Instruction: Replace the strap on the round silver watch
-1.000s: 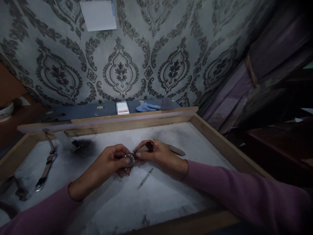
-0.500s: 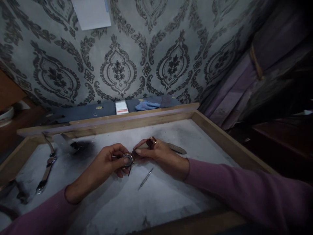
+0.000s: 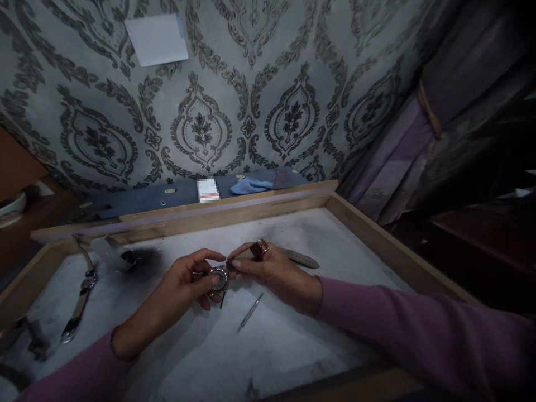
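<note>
My left hand (image 3: 190, 277) pinches a round watch case (image 3: 218, 277), its thumb over the dial and the index finger stretched toward the other hand. My right hand (image 3: 278, 272) grips a brown watch strap (image 3: 257, 249) with a shiny buckle; the strap's end meets the edge of the case. Whether the two are joined I cannot tell. Behind the right hand lies another strap piece (image 3: 305, 259), light on its visible side. A thin metal spring bar tool (image 3: 250, 312) rests on the white surface in front of the hands.
A wooden rim (image 3: 226, 209) borders the white work surface (image 3: 201, 352). At the left lie a watch on a strap (image 3: 86, 285), a pale curved object (image 3: 109, 254) and blurred dark items (image 3: 36, 340). Beyond the rim are a blue cloth (image 3: 251, 186) and a small white packet (image 3: 208, 190).
My left index finger has straightened toward the strap's end. The hands otherwise keep nearly the same place, and the whole view has shifted slightly with my head.
</note>
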Demonstrator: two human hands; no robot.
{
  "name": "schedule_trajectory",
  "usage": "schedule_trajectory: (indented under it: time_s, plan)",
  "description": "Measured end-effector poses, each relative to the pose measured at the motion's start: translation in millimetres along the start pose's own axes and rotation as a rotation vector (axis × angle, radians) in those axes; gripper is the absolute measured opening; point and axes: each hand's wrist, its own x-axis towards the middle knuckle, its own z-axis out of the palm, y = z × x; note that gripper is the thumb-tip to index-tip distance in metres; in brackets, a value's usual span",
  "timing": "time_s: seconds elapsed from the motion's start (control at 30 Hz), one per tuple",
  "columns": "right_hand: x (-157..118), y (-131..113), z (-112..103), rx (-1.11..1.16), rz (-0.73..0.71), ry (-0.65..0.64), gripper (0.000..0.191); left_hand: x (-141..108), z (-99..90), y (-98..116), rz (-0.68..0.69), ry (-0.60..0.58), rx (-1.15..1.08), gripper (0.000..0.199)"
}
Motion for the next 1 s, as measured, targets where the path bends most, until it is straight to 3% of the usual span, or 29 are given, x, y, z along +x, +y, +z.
schedule_trajectory:
  time_s: [0.47, 1.0]
  plan:
    - [-2.2, -5.7, 1.3, -0.072, 0.009, 0.044, 0.026, 1.1, -0.5, -1.2, -0.021, -0.015, -0.052, 0.036]
    - [-4.1, -5.8, 1.4, -0.073, 0.002, -0.022, 0.025, 1.4, -0.4, -1.0, 0.011, -0.008, -0.026, 0.026]
